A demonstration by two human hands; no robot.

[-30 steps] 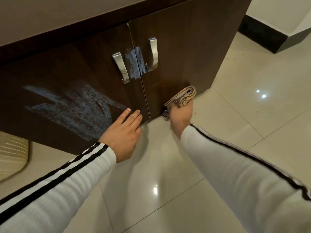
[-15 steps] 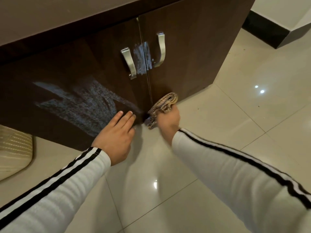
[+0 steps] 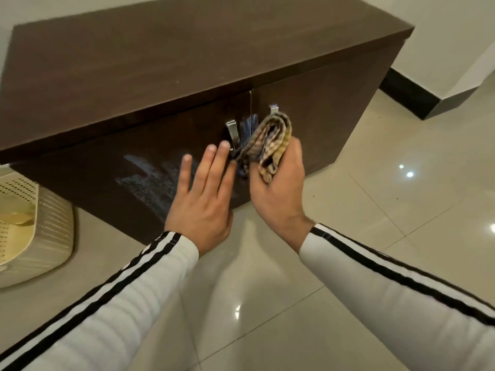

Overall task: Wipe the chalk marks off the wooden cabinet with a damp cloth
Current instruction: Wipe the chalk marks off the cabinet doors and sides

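One dark wooden cabinet (image 3: pixel 187 62) with two doors, two metal handles (image 3: pixel 232 132) and two chalk patches (image 3: pixel 150 183); right hand (image 3: pixel 278 188), grip clenched on one bunched checked cloth (image 3: pixel 267 140) before the handles; left hand (image 3: pixel 203 194) released, fingers spread; one perforated basket (image 3: pixel 51 236) on the floor, contents unclear.

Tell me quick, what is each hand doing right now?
Left hand: open, fingers spread flat, holding nothing.
Right hand: closed around the bunched checked cloth, lifted in front of the cabinet doors.
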